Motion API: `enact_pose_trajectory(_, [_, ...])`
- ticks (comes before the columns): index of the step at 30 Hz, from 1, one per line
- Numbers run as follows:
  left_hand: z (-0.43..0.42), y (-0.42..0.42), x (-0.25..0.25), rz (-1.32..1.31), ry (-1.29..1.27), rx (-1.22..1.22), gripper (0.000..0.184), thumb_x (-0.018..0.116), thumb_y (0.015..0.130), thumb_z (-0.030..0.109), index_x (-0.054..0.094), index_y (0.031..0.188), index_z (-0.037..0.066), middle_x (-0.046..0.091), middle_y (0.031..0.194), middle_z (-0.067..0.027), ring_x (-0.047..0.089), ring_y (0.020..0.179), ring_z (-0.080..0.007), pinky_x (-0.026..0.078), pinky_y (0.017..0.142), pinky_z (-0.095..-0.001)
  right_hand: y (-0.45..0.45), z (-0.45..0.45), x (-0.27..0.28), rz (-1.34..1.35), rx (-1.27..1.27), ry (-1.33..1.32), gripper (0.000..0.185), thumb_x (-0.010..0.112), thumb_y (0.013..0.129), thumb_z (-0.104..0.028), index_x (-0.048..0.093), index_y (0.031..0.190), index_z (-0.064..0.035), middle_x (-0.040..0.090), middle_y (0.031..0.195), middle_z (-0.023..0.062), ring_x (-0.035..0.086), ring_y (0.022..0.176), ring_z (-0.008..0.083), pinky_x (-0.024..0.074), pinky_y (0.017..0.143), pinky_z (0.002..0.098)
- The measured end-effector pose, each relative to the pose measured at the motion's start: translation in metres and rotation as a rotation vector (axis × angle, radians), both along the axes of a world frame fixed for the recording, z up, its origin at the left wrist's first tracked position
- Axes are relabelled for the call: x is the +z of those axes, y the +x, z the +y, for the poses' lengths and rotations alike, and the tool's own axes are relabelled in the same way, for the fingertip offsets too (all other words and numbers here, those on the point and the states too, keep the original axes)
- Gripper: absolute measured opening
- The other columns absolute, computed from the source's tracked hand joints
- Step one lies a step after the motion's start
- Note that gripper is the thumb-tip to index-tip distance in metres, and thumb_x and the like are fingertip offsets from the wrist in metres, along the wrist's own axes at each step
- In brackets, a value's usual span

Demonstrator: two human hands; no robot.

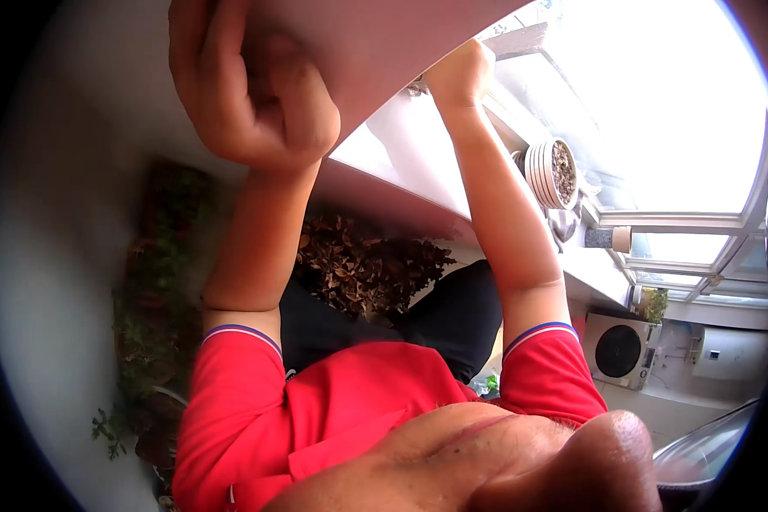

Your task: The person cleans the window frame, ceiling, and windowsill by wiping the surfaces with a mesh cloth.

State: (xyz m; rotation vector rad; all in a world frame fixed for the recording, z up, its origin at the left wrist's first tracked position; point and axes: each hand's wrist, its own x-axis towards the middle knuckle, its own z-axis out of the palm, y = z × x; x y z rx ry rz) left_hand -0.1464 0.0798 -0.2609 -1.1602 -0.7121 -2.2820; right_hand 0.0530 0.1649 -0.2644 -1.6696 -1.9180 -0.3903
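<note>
My left hand [256,94] is at the upper left, in front of a smooth pale surface [392,51], with its fingers curled inward. Whatever its fingertips hold, if anything, is hidden. Beyond the slanting edge of that surface, my right hand [462,72] is raised beside the bright window. It looks bent at the wrist, and its fingers are mostly hidden. A small brownish thing [416,87] shows just beside it, too small to name.
A stack of round pale pots [553,173] with a grainy fill stands on the white window ledge [602,271]. Below are dry brown leaves [371,264]. Green plants [158,299] line the left. A front-loading machine [619,350] and white tank [732,353] are at right.
</note>
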Motion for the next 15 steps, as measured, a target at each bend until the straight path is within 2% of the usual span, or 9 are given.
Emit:
enact_pose_trajectory(2, [0.002, 0.003, 0.000, -0.048, 0.001, -0.016, 0.038, 0.053, 0.086, -0.006, 0.065, 0.121, -0.013, 0.059, 0.138, -0.0234, 0.064, 0.117, -0.0300, 0.055, 0.098, -0.0363, 0.005, 0.002, 0.019, 0.009, -0.006, -0.040, 0.056, 0.071, 0.090, -0.058, 0.071, 0.066, -0.0077, 0.065, 0.059, 0.0088, 0.060, 0.054, 0.0280, 0.0479, 0.057, 0.0412])
enact_pose_trajectory(4, [0.002, 0.008, -0.001, -0.080, -0.009, -0.026, 0.037, 0.054, 0.087, -0.005, 0.065, 0.122, -0.013, 0.058, 0.138, -0.0237, 0.064, 0.117, -0.0299, 0.055, 0.098, -0.0362, -0.002, -0.006, 0.045, 0.136, 0.011, -0.050, 0.056, 0.073, 0.089, -0.057, 0.069, 0.064, -0.0065, 0.062, 0.056, 0.0076, 0.055, 0.051, 0.0261, 0.0453, 0.055, 0.0407])
enact_pose_trajectory(5, [0.000, 0.009, -0.001, -0.081, -0.016, -0.026, 0.038, 0.054, 0.087, -0.004, 0.064, 0.122, -0.013, 0.058, 0.138, -0.0240, 0.065, 0.117, -0.0301, 0.055, 0.098, -0.0362, -0.005, 0.003, 0.051, 0.301, -0.028, -0.088, 0.057, 0.073, 0.090, -0.056, 0.068, 0.063, -0.0056, 0.059, 0.055, 0.0071, 0.051, 0.051, 0.0241, 0.0429, 0.054, 0.0409])
enact_pose_trajectory(8, [-0.002, 0.008, 0.000, -0.058, -0.023, -0.001, 0.037, 0.054, 0.087, -0.003, 0.065, 0.121, -0.013, 0.059, 0.137, -0.0246, 0.065, 0.117, -0.0306, 0.056, 0.097, -0.0367, -0.020, -0.004, 0.056, 0.488, 0.002, 0.024, 0.035, 0.063, 0.095, -0.026, 0.074, 0.072, -0.0017, 0.069, 0.061, 0.0102, 0.067, 0.054, 0.0195, 0.0518, 0.056, 0.0356])
enact_pose_trajectory(9, [-0.002, 0.007, 0.001, -0.050, -0.024, 0.010, 0.036, 0.054, 0.087, -0.003, 0.065, 0.121, -0.013, 0.059, 0.137, -0.0248, 0.065, 0.116, -0.0308, 0.056, 0.097, -0.0369, -0.025, -0.013, 0.057, 0.506, 0.016, 0.032, 0.038, 0.063, 0.095, -0.030, 0.075, 0.072, -0.0022, 0.070, 0.061, 0.0113, 0.067, 0.054, 0.0209, 0.0530, 0.060, 0.0362])
enact_pose_trajectory(10, [-0.001, 0.006, 0.001, -0.037, -0.018, 0.012, 0.036, 0.054, 0.087, -0.003, 0.065, 0.121, -0.013, 0.059, 0.137, -0.0251, 0.065, 0.116, -0.0311, 0.056, 0.097, -0.0372, -0.014, 0.003, 0.044, 0.426, -0.051, 0.066, 0.036, 0.064, 0.095, -0.027, 0.074, 0.073, -0.0003, 0.069, 0.060, 0.0111, 0.066, 0.053, 0.0190, 0.0518, 0.057, 0.0351])
enact_pose_trajectory(12, [-0.001, 0.004, 0.002, -0.021, -0.013, 0.023, 0.036, 0.055, 0.088, -0.002, 0.065, 0.120, -0.013, 0.060, 0.136, -0.0257, 0.065, 0.116, -0.0316, 0.056, 0.097, -0.0377, -0.012, 0.000, 0.047, 0.646, 0.070, -0.058, 0.033, 0.064, 0.095, -0.021, 0.074, 0.074, 0.0017, 0.068, 0.059, 0.0105, 0.065, 0.051, 0.0161, 0.0496, 0.052, 0.0338])
enact_pose_trajectory(15, [0.000, 0.004, 0.002, -0.024, 0.005, 0.035, 0.036, 0.055, 0.088, -0.002, 0.065, 0.120, -0.014, 0.060, 0.135, -0.0264, 0.065, 0.117, -0.0328, 0.057, 0.097, -0.0388, -0.008, -0.008, 0.051, 0.714, 0.243, -0.086, 0.031, 0.064, 0.096, -0.014, 0.072, 0.073, 0.0044, 0.067, 0.057, 0.0094, 0.066, 0.053, 0.0139, 0.0499, 0.049, 0.0312])
